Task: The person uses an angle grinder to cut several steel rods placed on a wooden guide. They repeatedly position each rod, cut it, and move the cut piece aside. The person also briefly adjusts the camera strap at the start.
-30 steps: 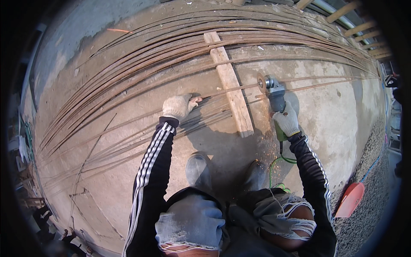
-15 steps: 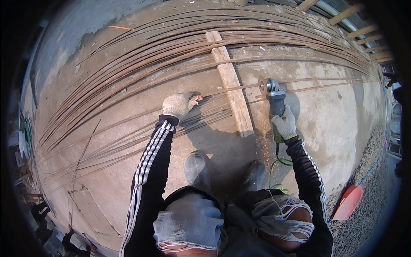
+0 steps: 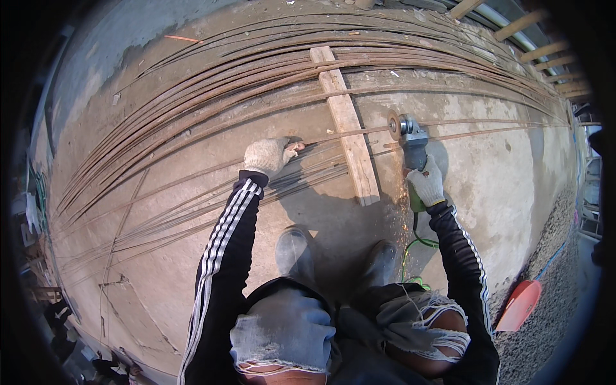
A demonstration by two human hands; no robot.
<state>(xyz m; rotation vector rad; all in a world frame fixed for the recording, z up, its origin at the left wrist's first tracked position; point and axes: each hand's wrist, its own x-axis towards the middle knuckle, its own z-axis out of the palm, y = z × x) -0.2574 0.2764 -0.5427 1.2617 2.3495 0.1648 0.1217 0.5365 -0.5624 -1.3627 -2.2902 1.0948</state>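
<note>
My left hand (image 3: 268, 158), in a whitish knitted glove, is closed round a thin rusty steel bar (image 3: 370, 131). The bar runs right across a wooden plank (image 3: 358, 163) to the disc of an angle grinder (image 3: 416, 146). Gripped round its green body by my gloved right hand (image 3: 428, 184), the grinder points away from me. Its upright disc (image 3: 394, 126) meets the bar just right of the plank, and orange sparks (image 3: 403, 208) stream down toward my boots. How deep the cut goes cannot be made out.
Several long rusty bars (image 3: 256, 69) cross the plank's far part. Thinner rods (image 3: 212, 204) lie to the left. A green cord (image 3: 423, 242) trails from the grinder beside my right boot (image 3: 380, 260). At the right, a red scoop-shaped thing (image 3: 521, 305) rests on gravel (image 3: 545, 269).
Sparks below the disc look brighter and reach lower. Both hands, the bar and the grinder hold nearly the same place.
</note>
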